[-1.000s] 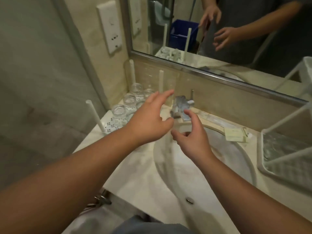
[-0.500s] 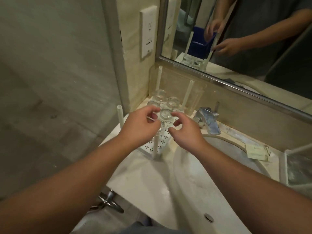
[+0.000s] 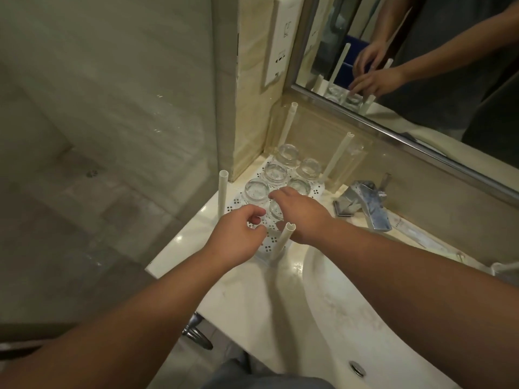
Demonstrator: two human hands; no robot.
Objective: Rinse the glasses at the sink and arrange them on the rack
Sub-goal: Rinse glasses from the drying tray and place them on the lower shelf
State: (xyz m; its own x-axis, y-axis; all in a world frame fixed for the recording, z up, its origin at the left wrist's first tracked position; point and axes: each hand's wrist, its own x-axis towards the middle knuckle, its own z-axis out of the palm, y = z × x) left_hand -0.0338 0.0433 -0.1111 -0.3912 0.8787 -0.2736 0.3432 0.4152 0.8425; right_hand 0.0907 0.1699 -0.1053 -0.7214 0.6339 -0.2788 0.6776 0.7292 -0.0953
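A white perforated rack (image 3: 317, 190) with upright white posts stands on the counter left of the sink basin (image 3: 331, 310). Several clear glasses sit on it upside down, for example a back one (image 3: 289, 155) and a left one (image 3: 255, 192). The nearest glass (image 3: 274, 211) rests on the rack's front part between my hands. My right hand (image 3: 304, 217) curls over it from the right, fingers on top and thumb at its near side. My left hand (image 3: 238, 237) hovers just left of it with loosely curled fingers that hold nothing.
A chrome faucet (image 3: 368, 204) stands right of the rack, behind the basin with its drain (image 3: 356, 368). A front rack post (image 3: 283, 241) rises between my wrists. A glass partition (image 3: 112, 136) is at the left. A wall socket (image 3: 280, 57) and a mirror (image 3: 421, 66) are behind.
My view has swung left from the faucet to the rack. Both hands carried a glass over the rack and lowered it onto the front part; the left hand has drawn slightly off it.
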